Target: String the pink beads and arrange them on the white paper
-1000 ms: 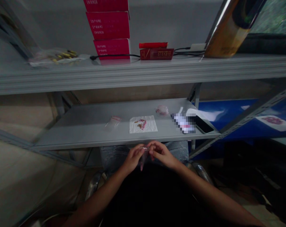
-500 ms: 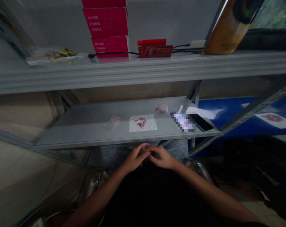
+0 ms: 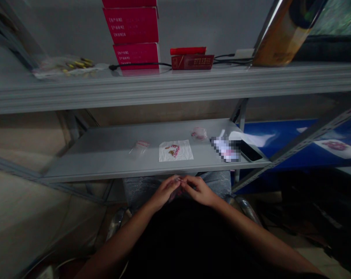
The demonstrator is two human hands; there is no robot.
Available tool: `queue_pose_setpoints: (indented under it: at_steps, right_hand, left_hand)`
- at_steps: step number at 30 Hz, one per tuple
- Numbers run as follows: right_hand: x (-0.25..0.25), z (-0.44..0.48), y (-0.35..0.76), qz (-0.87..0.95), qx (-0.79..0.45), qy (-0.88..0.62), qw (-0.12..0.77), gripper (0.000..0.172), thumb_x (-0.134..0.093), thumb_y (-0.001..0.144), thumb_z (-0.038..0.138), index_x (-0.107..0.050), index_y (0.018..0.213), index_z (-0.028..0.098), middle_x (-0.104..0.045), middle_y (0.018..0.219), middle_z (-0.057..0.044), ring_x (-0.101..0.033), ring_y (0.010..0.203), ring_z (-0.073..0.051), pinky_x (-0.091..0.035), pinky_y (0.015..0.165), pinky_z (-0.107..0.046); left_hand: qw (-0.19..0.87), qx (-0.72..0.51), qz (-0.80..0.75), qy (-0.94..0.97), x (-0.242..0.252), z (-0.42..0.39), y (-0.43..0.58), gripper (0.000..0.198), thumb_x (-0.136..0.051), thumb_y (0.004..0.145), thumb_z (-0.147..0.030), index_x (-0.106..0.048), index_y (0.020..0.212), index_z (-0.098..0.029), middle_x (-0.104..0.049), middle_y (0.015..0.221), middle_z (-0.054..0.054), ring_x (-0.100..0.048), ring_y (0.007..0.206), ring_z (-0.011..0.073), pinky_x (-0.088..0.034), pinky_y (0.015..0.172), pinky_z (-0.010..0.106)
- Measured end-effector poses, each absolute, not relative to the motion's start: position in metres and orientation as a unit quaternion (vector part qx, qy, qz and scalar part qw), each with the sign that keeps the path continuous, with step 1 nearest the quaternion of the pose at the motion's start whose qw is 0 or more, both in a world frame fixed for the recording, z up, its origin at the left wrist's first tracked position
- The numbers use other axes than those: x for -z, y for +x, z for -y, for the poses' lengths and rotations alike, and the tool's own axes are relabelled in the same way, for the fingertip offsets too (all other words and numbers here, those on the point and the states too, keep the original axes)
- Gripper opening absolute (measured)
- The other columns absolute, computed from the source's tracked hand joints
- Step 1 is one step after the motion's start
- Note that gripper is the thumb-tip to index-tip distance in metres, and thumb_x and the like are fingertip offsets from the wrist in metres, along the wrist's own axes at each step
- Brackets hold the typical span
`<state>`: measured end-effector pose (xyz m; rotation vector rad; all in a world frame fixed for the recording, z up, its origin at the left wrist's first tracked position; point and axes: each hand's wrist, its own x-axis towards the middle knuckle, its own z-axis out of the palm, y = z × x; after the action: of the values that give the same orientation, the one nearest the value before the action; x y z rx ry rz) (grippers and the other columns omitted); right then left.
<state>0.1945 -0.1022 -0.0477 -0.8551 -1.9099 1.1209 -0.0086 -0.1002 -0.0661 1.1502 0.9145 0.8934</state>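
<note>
The left hand (image 3: 164,192) and right hand (image 3: 201,190) are pinching 1 clear bag (image 3: 178,179) between them, neither lying nearer; it is sitting above the lap (image 3: 141,190), bodyward of the lower shelf (image 3: 105,151), the 2 hands mostly hiding its long axis.

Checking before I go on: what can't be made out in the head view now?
Head view:
Plastic bag: mostly hidden by the left hand and right hand.
Pink and gold pieces on the white sheet: too small to identify.
Item beside the phone: masked by pixelation.
Box stack: top cut off by upper edge.
</note>
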Motion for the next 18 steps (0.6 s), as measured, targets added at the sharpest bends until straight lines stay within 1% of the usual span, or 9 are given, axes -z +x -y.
queue_pose_setpoints:
  at_steps: [2,6,8,10,11,12,14,16,18]
  right_hand:
    - [0.048,0.102,0.195,0.743,-0.441,-0.335,0.375,0.03,-0.049,0.107,0.036,-0.063,0.085,0.021,-0.065,0.08,-0.002,-0.06,0.073,-0.016,-0.048,0.072,-0.03]
    - [0.05,0.101,0.195,0.738,-0.442,-0.342,0.379,0.032,-0.049,0.107,0.039,-0.061,0.083,0.021,-0.061,0.077,-0.001,-0.057,0.07,-0.016,-0.046,0.069,-0.03]
    - [0.051,0.101,0.193,0.727,-0.453,-0.338,0.391,0.026,-0.05,0.107,0.039,-0.063,0.092,0.022,-0.063,0.081,-0.001,-0.059,0.074,-0.017,-0.048,0.071,-0.03]
    - [0.051,0.103,0.192,0.706,-0.466,-0.338,0.412,0.019,-0.056,0.104,0.04,-0.062,0.111,0.023,-0.066,0.089,-0.003,-0.062,0.079,-0.018,-0.05,0.073,-0.032]
    - [0.051,0.104,0.192,0.697,-0.473,-0.338,0.419,0.025,-0.06,0.102,0.04,-0.058,0.121,0.024,-0.066,0.093,-0.003,-0.063,0.081,-0.019,-0.051,0.074,-0.032]
    - [0.05,0.105,0.192,0.692,-0.477,-0.338,0.424,0.036,-0.065,0.099,0.039,-0.054,0.13,0.025,-0.067,0.097,-0.004,-0.064,0.083,-0.019,-0.052,0.074,-0.033]
    - [0.048,0.105,0.193,0.693,-0.475,-0.337,0.425,0.053,-0.073,0.094,0.038,-0.047,0.139,0.027,-0.067,0.104,-0.006,-0.064,0.086,-0.02,-0.054,0.075,-0.034]
    - [0.044,0.102,0.196,0.698,-0.463,-0.337,0.429,0.058,-0.075,0.092,0.037,-0.046,0.142,0.028,-0.067,0.111,-0.007,-0.065,0.091,-0.021,-0.054,0.077,-0.035]
    - [0.038,0.093,0.201,0.704,-0.438,-0.342,0.442,0.059,-0.076,0.092,0.037,-0.046,0.142,0.028,-0.067,0.114,-0.009,-0.066,0.098,-0.023,-0.055,0.082,-0.037]
  left_hand:
    - [0.664,-0.4,-0.397,0.491,0.068,0.101,-0.008,0.05,-0.073,0.085,-0.061,-0.074,0.111,-0.019,-0.076,0.11,0.009,-0.069,0.1,0.0231,-0.053,0.094,0.037]
    - [0.658,-0.413,-0.396,0.49,0.067,0.101,-0.007,0.05,-0.076,0.083,-0.061,-0.075,0.111,-0.02,-0.075,0.117,0.011,-0.068,0.11,0.0254,-0.051,0.1,0.038]
    - [0.649,-0.417,-0.4,0.495,0.063,0.102,-0.007,0.052,-0.076,0.082,-0.063,-0.075,0.111,-0.019,-0.076,0.115,0.011,-0.068,0.109,0.0263,-0.052,0.098,0.038]
    - [0.633,-0.419,-0.405,0.509,0.057,0.102,-0.007,0.053,-0.076,0.082,-0.064,-0.075,0.108,-0.018,-0.076,0.112,0.011,-0.069,0.106,0.0269,-0.052,0.096,0.038]
    - [0.622,-0.421,-0.407,0.519,0.054,0.102,-0.007,0.052,-0.075,0.082,-0.064,-0.075,0.107,-0.018,-0.076,0.11,0.011,-0.069,0.105,0.0269,-0.053,0.095,0.038]
    - [0.611,-0.424,-0.408,0.53,0.051,0.103,-0.008,0.05,-0.074,0.083,-0.063,-0.075,0.105,-0.018,-0.076,0.109,0.011,-0.069,0.105,0.0269,-0.053,0.095,0.038]
    - [0.589,-0.432,-0.409,0.546,0.044,0.103,-0.011,0.046,-0.073,0.085,-0.061,-0.074,0.103,-0.019,-0.077,0.107,0.01,-0.07,0.104,0.0265,-0.054,0.094,0.038]
    - [0.57,-0.441,-0.415,0.556,0.037,0.102,-0.016,0.042,-0.071,0.087,-0.058,-0.074,0.105,-0.02,-0.076,0.108,0.01,-0.07,0.103,0.026,-0.055,0.093,0.037]
    - [0.545,-0.445,-0.423,0.571,0.027,0.094,-0.025,0.039,-0.07,0.089,-0.055,-0.072,0.107,-0.02,-0.076,0.109,0.01,-0.071,0.102,0.0257,-0.055,0.092,0.037]
